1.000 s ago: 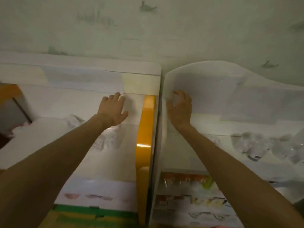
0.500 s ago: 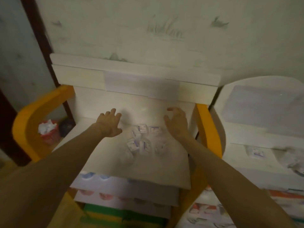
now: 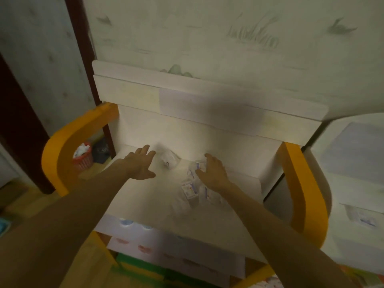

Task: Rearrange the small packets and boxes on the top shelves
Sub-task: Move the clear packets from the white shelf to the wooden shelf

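Note:
Several small white boxes with blue and red print [image 3: 190, 189] lie in a loose pile on the white top shelf [image 3: 145, 204] of a yellow-sided rack. A clear plastic packet [image 3: 169, 161] lies at the back of the shelf. My left hand [image 3: 141, 163] hovers with spread fingers just left of that packet, holding nothing. My right hand [image 3: 214, 173] reaches over the far end of the box pile with loosely curved fingers; whether it touches a box is blurred.
The rack has yellow side panels [image 3: 305, 194] and a white back board [image 3: 187, 104]. A second white rack [image 3: 357, 183] with a small packet [image 3: 364, 219] stands to the right. A red basket [image 3: 83, 156] sits on the floor at left. Lower shelves hold printed boxes [image 3: 145, 246].
The view swung left from the gap between the two racks to the yellow rack's top shelf. Both hands moved from the back boards down toward the packets and boxes.

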A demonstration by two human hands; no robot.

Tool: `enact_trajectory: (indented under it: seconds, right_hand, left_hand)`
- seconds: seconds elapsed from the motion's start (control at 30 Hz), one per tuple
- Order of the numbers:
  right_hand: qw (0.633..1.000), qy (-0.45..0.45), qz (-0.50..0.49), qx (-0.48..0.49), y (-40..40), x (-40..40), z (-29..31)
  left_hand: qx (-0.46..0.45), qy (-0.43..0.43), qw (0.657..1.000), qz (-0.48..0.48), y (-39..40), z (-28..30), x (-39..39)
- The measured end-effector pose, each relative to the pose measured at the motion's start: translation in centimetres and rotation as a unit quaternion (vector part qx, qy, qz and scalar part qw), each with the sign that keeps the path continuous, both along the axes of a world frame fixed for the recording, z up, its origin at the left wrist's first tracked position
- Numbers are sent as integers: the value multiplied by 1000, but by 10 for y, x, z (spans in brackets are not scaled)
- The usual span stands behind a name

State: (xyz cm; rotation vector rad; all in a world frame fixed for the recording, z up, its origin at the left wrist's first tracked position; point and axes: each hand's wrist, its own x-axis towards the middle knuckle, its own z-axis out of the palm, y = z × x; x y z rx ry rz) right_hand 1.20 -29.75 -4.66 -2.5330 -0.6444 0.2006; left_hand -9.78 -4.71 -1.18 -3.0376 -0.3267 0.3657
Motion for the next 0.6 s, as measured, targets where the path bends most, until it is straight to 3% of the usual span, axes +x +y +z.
enact_trajectory:
  seconds: [0.4, 0.6]
  right_hand:
    - [999, 22, -24, -21, 40, 73, -54]
    - [995, -37, -84, -33, 48, 84, -77]
  left_hand:
    - [-14, 23, 1000, 12, 17, -15, 49]
    - [-37, 35, 999, 11, 22, -31, 79]
